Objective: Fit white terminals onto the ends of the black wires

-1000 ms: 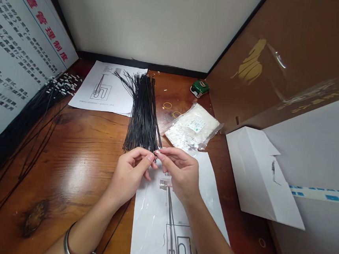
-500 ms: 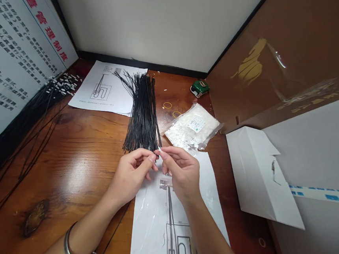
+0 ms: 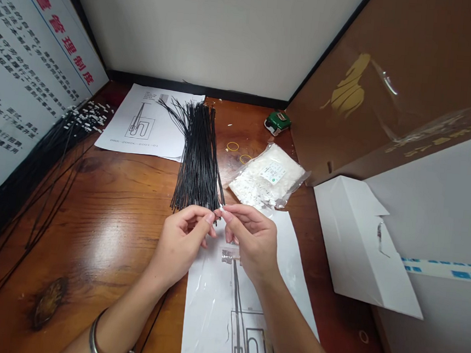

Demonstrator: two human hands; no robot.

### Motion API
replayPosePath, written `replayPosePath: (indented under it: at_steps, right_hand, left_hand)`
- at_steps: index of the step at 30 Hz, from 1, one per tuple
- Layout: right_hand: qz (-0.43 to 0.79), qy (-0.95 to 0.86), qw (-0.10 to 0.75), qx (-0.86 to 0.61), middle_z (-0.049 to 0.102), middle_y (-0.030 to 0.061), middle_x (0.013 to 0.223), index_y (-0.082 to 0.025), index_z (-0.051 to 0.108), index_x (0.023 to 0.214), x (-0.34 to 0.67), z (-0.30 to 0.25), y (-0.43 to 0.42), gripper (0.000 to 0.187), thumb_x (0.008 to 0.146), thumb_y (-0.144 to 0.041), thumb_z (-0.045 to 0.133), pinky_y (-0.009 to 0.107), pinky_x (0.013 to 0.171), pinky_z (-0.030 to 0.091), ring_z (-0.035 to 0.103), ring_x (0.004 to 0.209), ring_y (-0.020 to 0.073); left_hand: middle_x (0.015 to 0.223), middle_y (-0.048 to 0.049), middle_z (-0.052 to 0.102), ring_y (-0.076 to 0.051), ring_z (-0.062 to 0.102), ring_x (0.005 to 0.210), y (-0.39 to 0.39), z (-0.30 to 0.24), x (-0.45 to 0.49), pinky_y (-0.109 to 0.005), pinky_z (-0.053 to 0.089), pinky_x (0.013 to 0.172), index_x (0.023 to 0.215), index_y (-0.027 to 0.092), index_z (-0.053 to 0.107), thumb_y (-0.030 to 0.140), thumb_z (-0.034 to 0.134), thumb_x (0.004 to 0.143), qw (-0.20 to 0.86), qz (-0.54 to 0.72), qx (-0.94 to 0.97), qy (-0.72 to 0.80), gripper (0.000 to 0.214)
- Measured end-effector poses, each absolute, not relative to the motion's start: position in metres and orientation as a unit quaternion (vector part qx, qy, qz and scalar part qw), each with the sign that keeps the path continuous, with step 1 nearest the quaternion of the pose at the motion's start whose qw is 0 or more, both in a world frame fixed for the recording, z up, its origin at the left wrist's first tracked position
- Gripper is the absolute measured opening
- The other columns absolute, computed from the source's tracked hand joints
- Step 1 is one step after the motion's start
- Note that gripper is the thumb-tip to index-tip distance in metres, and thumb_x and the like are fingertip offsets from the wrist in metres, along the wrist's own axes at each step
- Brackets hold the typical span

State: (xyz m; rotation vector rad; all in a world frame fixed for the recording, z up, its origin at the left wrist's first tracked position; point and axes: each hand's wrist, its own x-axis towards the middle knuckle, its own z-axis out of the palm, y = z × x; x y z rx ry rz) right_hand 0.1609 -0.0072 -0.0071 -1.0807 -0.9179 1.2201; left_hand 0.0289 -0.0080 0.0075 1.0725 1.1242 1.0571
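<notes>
My left hand [image 3: 184,238] is closed in a pinch on a thin black wire [image 3: 153,322], whose tail runs down beneath the left forearm. Between the thumb and forefinger of my right hand [image 3: 252,238] is a small white connector housing [image 3: 221,208]. Both sets of fingertips meet, so the wire's tip is mostly hidden. Just beyond the hands lies a thick bundle of black wires [image 3: 199,157]. A clear bag of small white connectors [image 3: 268,174] rests to the right of that bundle. Under the right hand is a printed drawing sheet [image 3: 206,317].
Wires with white ends [image 3: 88,117] are heaped at the left, by a printed board [image 3: 23,59]. Another drawing sheet [image 3: 116,127] lies behind. A green tape measure [image 3: 277,123] and yellow rubber bands [image 3: 232,146] sit farther back. A cardboard box [image 3: 393,75] stands right.
My hands stay together at nearly the same spot, with small finger movements. The wire's tail below the left forearm has shifted slightly.
</notes>
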Motion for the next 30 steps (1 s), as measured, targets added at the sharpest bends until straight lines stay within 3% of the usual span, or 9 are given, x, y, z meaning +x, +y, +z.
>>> replayPosePath:
  at_steps: [12,21,30]
  right_hand:
    - [0.524,-0.404,0.57,-0.487,0.076,0.0036,0.075,-0.019,0.069,0.078,0.1607,-0.0046,-0.007,0.013,0.074,-0.032,0.071,0.022,0.032,0.034,0.043,0.033,0.0045]
    - [0.498,-0.427,0.556,-0.511,0.076,0.0052,0.091,-0.02,0.072,0.08,0.1605,-0.0045,-0.0069,0.012,0.077,-0.032,0.069,0.023,0.04,0.042,0.046,0.043,0.0055]
    - [0.505,-0.428,0.55,-0.509,0.074,0.0037,0.078,-0.02,0.075,0.08,0.1578,-0.0045,-0.0065,0.014,0.077,-0.033,0.069,0.022,0.04,0.039,0.044,0.043,0.0057]
  left_hand:
    - [0.059,0.0014,0.059,-0.008,0.051,0.049,-0.0081,0.0052,0.0301,-0.019,0.045,0.047,0.073,0.014,0.067,0.031,0.065,0.081,0.571,0.45,0.46,0.509,0.018]
    - [0.057,0.0025,0.057,-0.008,0.049,0.047,-0.0087,0.0044,0.0295,-0.019,0.043,0.047,0.076,0.015,0.066,0.033,0.062,0.083,0.574,0.447,0.464,0.504,0.019]
    - [0.058,0.0029,0.056,-0.008,0.049,0.049,-0.0083,0.0039,0.0297,-0.019,0.042,0.048,0.084,0.015,0.069,0.032,0.06,0.085,0.575,0.447,0.477,0.492,0.019]
